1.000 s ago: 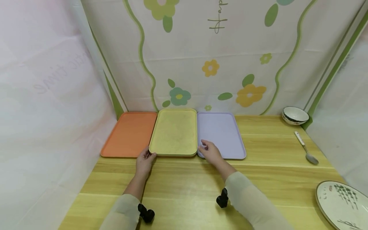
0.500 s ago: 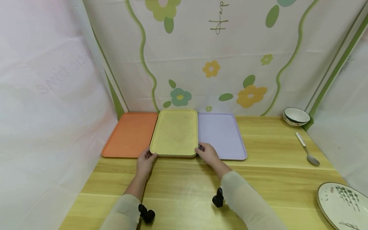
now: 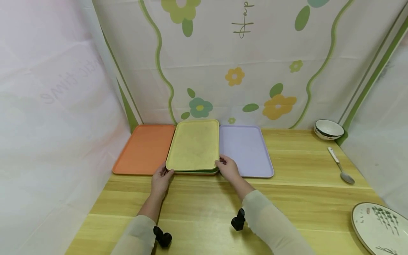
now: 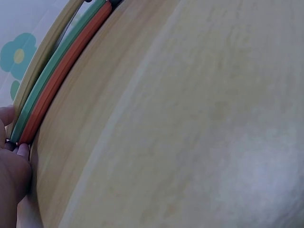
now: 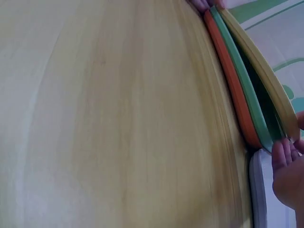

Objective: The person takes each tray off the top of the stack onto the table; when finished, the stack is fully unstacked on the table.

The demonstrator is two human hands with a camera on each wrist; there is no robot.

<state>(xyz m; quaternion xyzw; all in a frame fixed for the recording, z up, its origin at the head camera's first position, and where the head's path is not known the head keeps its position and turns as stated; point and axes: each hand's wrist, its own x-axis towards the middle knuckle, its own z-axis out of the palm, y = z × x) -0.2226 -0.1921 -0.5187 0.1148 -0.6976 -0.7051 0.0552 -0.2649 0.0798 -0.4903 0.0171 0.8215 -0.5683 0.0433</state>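
At the near edge of a tray stack, both hands held the yellow rectangular plastic tray (image 3: pixel 193 145).

Left hand (image 3: pixel 160 180) gripped the tray's near-left corner, fingers curled at its rim; right hand (image 3: pixel 228 169) pinched the near-right corner, raising that rim clear of the green tray (image 5: pixel 250 102) and red tray (image 5: pixel 231 78) stacked beneath. Stack lay on the light wooden table (image 3: pixel 204 209), between the orange rectangular tray (image 3: pixel 143 148) at left and the lilac rectangular tray (image 3: pixel 247 148) at right.
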